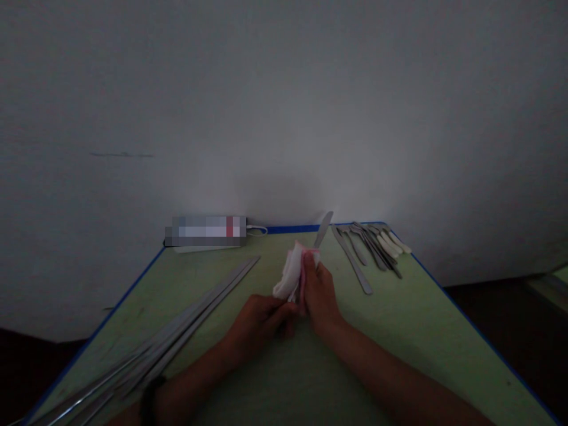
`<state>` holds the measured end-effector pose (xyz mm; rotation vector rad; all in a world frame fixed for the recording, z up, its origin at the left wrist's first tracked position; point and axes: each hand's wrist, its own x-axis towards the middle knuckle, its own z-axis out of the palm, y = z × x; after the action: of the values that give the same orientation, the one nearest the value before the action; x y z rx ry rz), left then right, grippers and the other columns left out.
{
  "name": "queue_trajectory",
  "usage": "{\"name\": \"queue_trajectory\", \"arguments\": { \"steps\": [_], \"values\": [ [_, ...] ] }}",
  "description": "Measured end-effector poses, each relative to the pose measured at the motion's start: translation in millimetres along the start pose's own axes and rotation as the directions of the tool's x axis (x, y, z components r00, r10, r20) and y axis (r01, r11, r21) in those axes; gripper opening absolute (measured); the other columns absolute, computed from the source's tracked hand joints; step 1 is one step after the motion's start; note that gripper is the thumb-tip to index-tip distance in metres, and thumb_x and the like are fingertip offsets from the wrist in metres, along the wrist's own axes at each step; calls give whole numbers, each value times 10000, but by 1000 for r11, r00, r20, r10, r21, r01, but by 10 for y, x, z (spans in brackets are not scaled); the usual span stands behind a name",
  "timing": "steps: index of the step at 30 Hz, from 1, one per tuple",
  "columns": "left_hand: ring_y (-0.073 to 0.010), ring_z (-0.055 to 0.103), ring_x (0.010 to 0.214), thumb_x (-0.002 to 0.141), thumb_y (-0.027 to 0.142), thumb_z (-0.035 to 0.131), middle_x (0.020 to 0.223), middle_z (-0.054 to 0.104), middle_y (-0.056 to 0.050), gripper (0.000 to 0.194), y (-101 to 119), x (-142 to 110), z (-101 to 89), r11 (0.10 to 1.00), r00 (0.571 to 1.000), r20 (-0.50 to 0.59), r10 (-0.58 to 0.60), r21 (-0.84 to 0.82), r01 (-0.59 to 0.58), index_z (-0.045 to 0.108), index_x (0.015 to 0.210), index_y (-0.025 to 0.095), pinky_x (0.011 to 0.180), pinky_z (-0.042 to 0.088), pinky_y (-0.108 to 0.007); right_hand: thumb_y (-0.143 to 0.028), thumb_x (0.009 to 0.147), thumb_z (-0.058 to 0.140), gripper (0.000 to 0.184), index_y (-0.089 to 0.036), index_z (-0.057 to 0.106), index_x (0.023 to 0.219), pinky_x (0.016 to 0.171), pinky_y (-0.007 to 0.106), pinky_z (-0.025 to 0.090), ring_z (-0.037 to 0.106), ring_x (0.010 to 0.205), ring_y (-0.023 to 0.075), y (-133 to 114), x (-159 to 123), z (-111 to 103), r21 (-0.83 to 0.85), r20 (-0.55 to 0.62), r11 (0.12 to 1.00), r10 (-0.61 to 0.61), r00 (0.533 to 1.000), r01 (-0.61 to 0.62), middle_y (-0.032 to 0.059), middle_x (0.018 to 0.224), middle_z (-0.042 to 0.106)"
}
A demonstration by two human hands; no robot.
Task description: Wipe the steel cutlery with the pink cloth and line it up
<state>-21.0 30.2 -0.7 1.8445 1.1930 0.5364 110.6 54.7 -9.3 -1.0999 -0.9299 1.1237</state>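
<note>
Taking my two hands as the dial's centre, I have the table knife [325, 227] right there, its blade poking out towards 1 o'clock. My right hand [323, 296] grasps a white and pink cloth [291, 271] folded about the knife's middle, thumb pressed flat on top; I'd say the fold is there so that both faces are covered at once. My left hand [261, 319] is curled in a pinch on what I take to be the knife's near end, probably to steady it, though my knuckles hide most of that grip.

At 2 o'clock, a loose knife [353, 261] lies slanting on the green table [266, 384], a shorter piece [355, 245] next to it and a cutlery heap [375, 251] just beyond. Lying apart like that, the loose knife seems easy for my right side to reach. From 8 o'clock up to 10 run long metal strips [177, 325], laid lengthwise, presumably because they need the room. At 10 o'clock sits a box [204, 231], with a white cord [260, 228] by its end.

Counting: one cloth, one knife held, one loose knife, one shorter piece, one box, one cord. In the heap I make out about three pale handles; the dark pieces overlap too much to number, as do the strips.
</note>
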Motion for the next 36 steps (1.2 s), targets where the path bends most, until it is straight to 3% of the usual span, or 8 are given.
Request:
{"name": "queue_trajectory", "arguments": {
  "steps": [6, 13, 17, 19, 22, 29, 32, 36],
  "values": [
    [-117, 527, 451, 883, 454, 367, 488, 590, 15, 472, 6, 9, -29, 994, 983, -160, -91, -68, 81, 590, 578, 171, 485, 377, -199, -532, 800, 508, 381, -163, 587, 850, 505, 216, 375, 461, 562, 111, 65, -137, 74, -47, 41, 999, -11, 999, 13, 3, 652, 551],
    [-107, 475, 420, 877, 507, 373, 452, 526, 32, 479, -15, 52, -22, 987, 967, -219, -132, -120, 108, 549, 591, 165, 450, 350, -204, -486, 775, 557, 327, -159, 575, 781, 536, 216, 379, 456, 575, 102, 39, -51, 25, -41, 82, 999, -6, 997, 9, -17, 659, 540],
    [-128, 527, 485, 835, 497, 477, 529, 550, 38, 361, -14, 86, -35, 992, 943, -319, -99, -103, 70, 591, 803, 156, 466, 382, -216, -505, 771, 551, 365, -150, 602, 833, 582, 226, 404, 497, 633, 118, 21, 34, -15, 38, 43, 999, 3, 999, -4, 8, 719, 583],
    [-155, 608, 619, 811, 459, 535, 669, 626, 10, 319, -35, 102, -31, 990, 945, -322, -56, -143, 10, 572, 918, 161, 545, 451, -236, -515, 767, 548, 380, -153, 611, 864, 602, 235, 420, 523, 652, 129, 35, 43, -12, 120, 56, 992, 35, 998, -42, 17, 738, 604],
    [-176, 653, 750, 799, 430, 563, 826, 660, -17, 284, -76, 116, -16, 979, 939, -340, -47, -201, -24, 517, 913, 174, 632, 505, -264, -517, 761, 554, 381, -154, 618, 858, 617, 245, 434, 556, 668, 141, 84, 19, 12, 191, 120, 977, 77, 990, -99, 32, 752, 630],
    [-162, 653, 680, 824, 436, 538, 816, 642, -6, 263, -105, 107, -17, 973, 935, -341, -95, -232, 14, 456, 873, 191, 506, 495, -228, -467, 759, 588, 337, -150, 638, 864, 592, 238, 432, 581, 675, 143, 182, 4, 20, 248, 258, 954, 100, 961, -166, 42, 764, 660],
    [-119, 594, 510, 826, 444, 534, 780, 623, 10, 275, -118, 98, -24, 961, 952, -287, -108, -277, 25, 424, 883, 198, 362, 405, -187, -452, 742, 614, 335, -144, 640, 871, 571, 240, 425, 577, 646, 140, 164, 9, 16, 301, 277, 928, 136, 951, -220, 39, 744, 656],
    [-109, 597, 526, 780, 403, 614, 842, 620, 8, 328, -122, 98, -41, 944, 971, -234, -53, -329, -28, 414, 943, 201, 376, 443, -188, -443, 719, 642, 309, -145, 635, 800, 545, 245, 414, 549, 579, 128, 103, -2, 32, 370, 268, 881, 204, 942, -296, 21, 684, 633]
  ]
}}
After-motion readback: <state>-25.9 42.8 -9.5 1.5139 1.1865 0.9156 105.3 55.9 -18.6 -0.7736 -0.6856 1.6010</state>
